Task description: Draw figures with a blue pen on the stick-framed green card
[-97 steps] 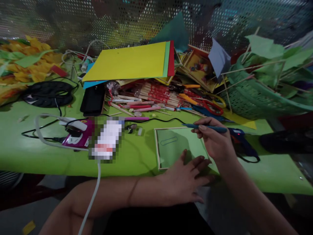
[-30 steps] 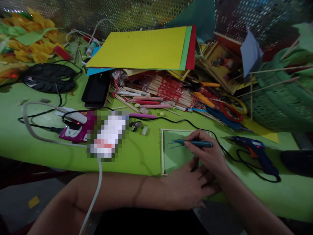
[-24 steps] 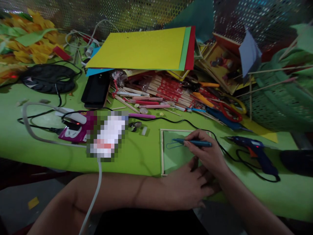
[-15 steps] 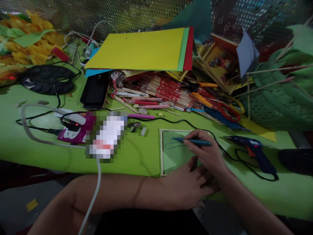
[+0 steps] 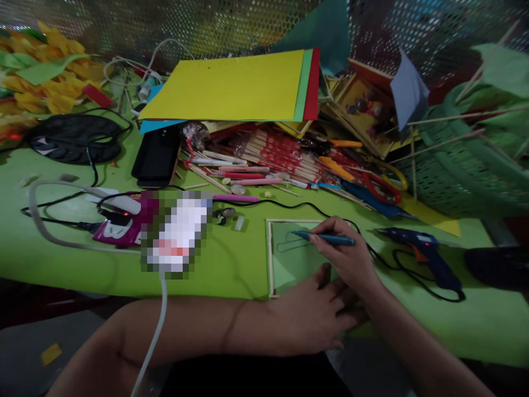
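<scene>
My right hand (image 5: 349,256) grips a dark blue marker (image 5: 336,239), its tip on a light green sheet (image 5: 291,270). A blue curved outline (image 5: 287,243) shows on that sheet near the tip. Thin wooden sticks (image 5: 270,259) border the sheet as a frame; its right part is hidden under my hands. Across the lower edge lies my left hand (image 5: 314,314), palm down with the fingers spread, holding nothing and just below the right hand.
Right of my hands rests a blue glue gun (image 5: 425,253) with its cord. A phone with a blurred screen (image 5: 182,231) and a purple power strip (image 5: 124,220) lie left. Behind are coloured sheets (image 5: 223,88), bundled sticks (image 5: 273,151), scissors (image 5: 384,187) and a green basket (image 5: 458,154).
The marker tip has moved slightly on the sheet, and the small upper curve of the blue line looks longer. My left hand stays in place; the whole view has shifted a little.
</scene>
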Motion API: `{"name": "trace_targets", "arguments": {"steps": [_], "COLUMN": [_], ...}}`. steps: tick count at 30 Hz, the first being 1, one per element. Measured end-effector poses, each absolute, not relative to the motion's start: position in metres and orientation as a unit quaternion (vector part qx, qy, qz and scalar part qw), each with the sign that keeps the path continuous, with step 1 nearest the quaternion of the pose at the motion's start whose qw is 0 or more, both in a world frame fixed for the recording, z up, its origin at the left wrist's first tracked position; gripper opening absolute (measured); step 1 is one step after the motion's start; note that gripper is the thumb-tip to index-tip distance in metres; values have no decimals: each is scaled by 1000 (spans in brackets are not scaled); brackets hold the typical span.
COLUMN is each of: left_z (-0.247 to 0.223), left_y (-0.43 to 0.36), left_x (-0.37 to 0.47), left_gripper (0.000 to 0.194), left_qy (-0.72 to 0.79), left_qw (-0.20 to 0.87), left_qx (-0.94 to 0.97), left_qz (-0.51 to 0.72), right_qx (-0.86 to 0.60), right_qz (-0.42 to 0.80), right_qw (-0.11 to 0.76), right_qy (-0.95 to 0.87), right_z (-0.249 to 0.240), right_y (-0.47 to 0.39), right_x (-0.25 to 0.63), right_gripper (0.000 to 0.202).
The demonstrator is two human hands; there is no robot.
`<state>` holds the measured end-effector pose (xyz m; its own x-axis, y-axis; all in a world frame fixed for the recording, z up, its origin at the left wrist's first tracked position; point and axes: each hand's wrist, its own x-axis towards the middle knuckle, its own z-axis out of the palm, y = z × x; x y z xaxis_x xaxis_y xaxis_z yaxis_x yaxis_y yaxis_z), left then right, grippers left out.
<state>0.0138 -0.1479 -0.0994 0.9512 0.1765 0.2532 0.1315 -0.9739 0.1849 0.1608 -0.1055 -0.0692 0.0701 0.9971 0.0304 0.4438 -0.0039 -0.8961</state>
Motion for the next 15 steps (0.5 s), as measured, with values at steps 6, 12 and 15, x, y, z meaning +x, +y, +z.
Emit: {"name": "trace_targets", "arguments": {"steps": [6,12,15], "left_z": [-97,-98,-99], "left_y": [-147,-147,-147], "left_x": [13,13,14], "left_gripper": [56,58,57], "left_qy": [83,79,79], "left_qw": [83,80,85], "left_qx": [984,986,985], "left_qz": [133,127,129], "right_qx": [-616,-627,-633], "right_qz": [350,351,349], "right_qw": [400,405,404], "right_qy": [-582,-566,-561], "right_z": [-71,-71,-69], "right_y": [-106,-108,-108], "right_x": [162,162,161], "right_gripper": [12,18,25]}}
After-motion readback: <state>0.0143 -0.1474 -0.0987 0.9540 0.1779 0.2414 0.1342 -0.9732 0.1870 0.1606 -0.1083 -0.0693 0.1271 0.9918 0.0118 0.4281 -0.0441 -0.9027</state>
